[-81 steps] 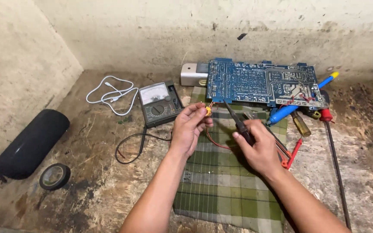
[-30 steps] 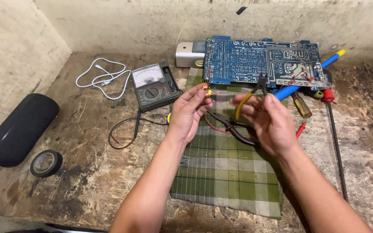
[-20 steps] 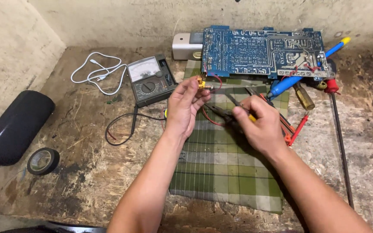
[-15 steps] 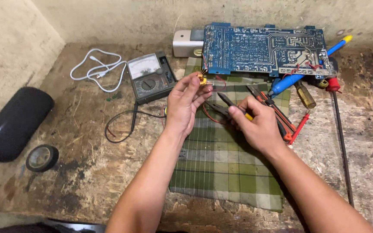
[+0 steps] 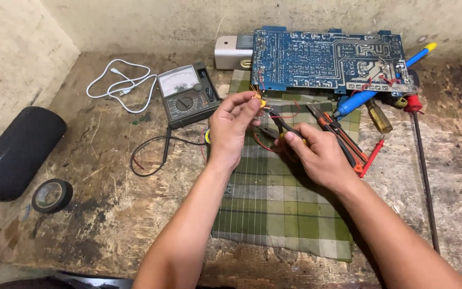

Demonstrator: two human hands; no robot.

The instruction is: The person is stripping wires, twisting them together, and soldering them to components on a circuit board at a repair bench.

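One small yellow component with thin wire leads [image 5: 260,99], pinched between thumb and fingertips of the left hand [image 5: 231,128], raised just over the top edge of the cloth, at 12 o'clock from that hand. One pair of dark-jawed metal pliers [image 5: 280,126], gripped in the closed right hand [image 5: 319,155]; the tips point toward 11 o'clock and stop just beside the component. Whether they touch it cannot be told.

One green-and-cream checked woven cloth [image 5: 274,208], flat and rectangular, lying under both hands. One blue rectangular printed circuit board [image 5: 327,61], solder side up with fine pale traces, at 12 o'clock from the hands. One silver rounded metal box [image 5: 231,52] touching the board's left end. One grey analogue multimeter with a white dial face [image 5: 188,95], at 10 o'clock from the left hand, its black lead [image 5: 151,155] looping across the bench. One coiled white cable [image 5: 121,85] at 9 o'clock of the meter. One black cylindrical fabric-covered speaker [image 5: 14,152] and one roll of black glossy tape [image 5: 52,195] at the far left. One blue-handled yellow-tipped screwdriver [image 5: 380,85] and one long thin steel rod [image 5: 423,182] at the right. All rest on one rough, stained chipboard bench [image 5: 92,225].
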